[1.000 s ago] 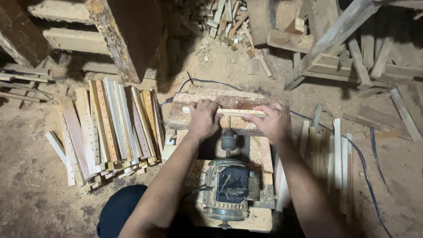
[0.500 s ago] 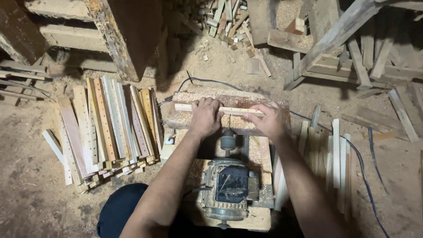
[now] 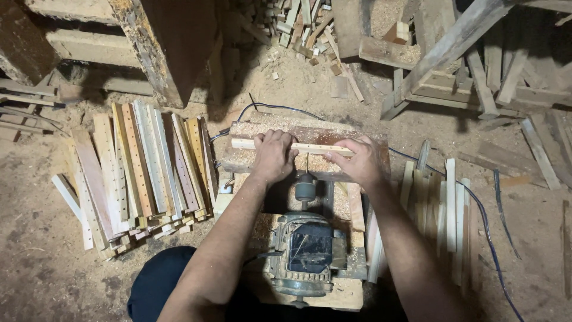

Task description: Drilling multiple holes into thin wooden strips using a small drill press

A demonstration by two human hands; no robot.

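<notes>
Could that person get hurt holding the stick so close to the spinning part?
Maybe. The left hand and right hand press the pale wooden strip with a row of holes right beside the thin drill bit on the grey electric motor, so a slip might bring fingers onto it. The sawdust-covered wooden board beneath could let the strip slide.

drilled slats [image 3: 140, 173] – stacked left | plain slats [image 3: 441, 209] – right | offcuts [image 3: 298, 24] – top
</notes>
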